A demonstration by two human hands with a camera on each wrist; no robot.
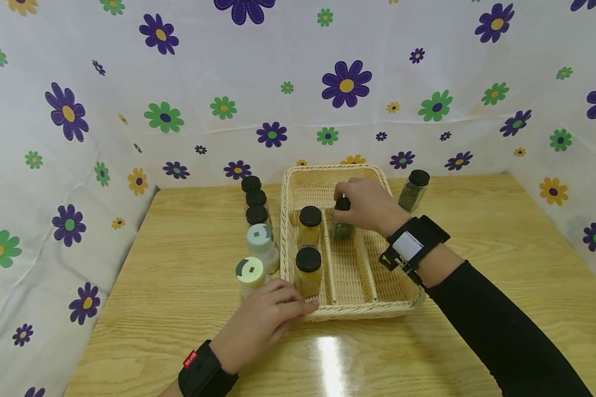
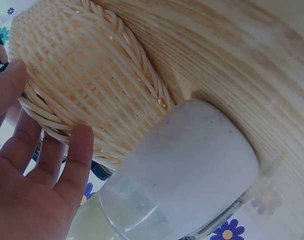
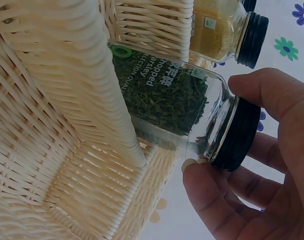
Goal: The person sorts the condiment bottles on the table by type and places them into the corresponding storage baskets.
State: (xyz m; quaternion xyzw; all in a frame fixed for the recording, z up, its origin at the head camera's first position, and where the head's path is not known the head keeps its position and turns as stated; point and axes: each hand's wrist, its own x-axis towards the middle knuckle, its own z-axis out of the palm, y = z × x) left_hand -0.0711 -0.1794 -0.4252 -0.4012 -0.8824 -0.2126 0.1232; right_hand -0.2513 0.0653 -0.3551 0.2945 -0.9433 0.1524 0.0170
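While the left hand (image 1: 268, 314) rested relaxed fingers on the near-left corner of a pale wicker basket (image 1: 360, 314), the right hand (image 1: 370, 207) pinched a clear, parsley-filled glass jar (image 3: 164, 95) by its black lid (image 3: 241, 132), body below the fingertips (image 3: 199, 180), inside the middle compartment (image 1: 349, 270).

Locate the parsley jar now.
Head view: the parsley jar is in the front-middle compartment of the basket, just right of two yellow-filled jars, held by the right hand.
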